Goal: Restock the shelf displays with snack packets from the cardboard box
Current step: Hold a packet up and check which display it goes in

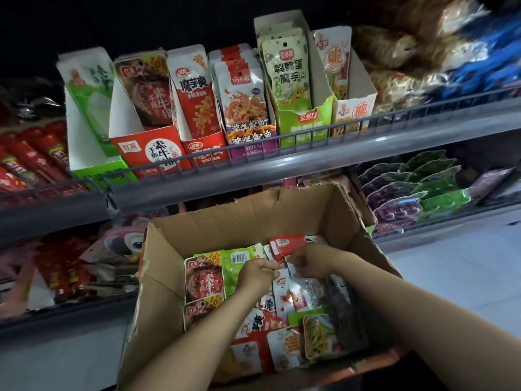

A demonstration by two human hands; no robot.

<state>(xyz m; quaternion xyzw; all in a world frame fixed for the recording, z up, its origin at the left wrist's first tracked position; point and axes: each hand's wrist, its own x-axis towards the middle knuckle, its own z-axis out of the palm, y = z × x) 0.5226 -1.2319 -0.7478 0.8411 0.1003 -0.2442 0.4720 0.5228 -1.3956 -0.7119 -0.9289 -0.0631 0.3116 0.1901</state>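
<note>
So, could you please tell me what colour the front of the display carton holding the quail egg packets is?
Bright green with white lettering, on the display carton; the head view shows it.

Leaving open air above the cardboard box [282,215], its floor lying crowded with snack packets [205,280]. Blocking the shelf front, a wire rail [253,148]; standing packed side by side behind it, display cartons [149,148].

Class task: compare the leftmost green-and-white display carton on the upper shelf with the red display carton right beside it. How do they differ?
The green-and-white carton shows no packets above its front; the red carton holds brown-and-red packets standing upright. The green-and-white carton has a green front, the red one a red front with a white round label. Both stand open-topped behind the shelf's wire rail.
</note>
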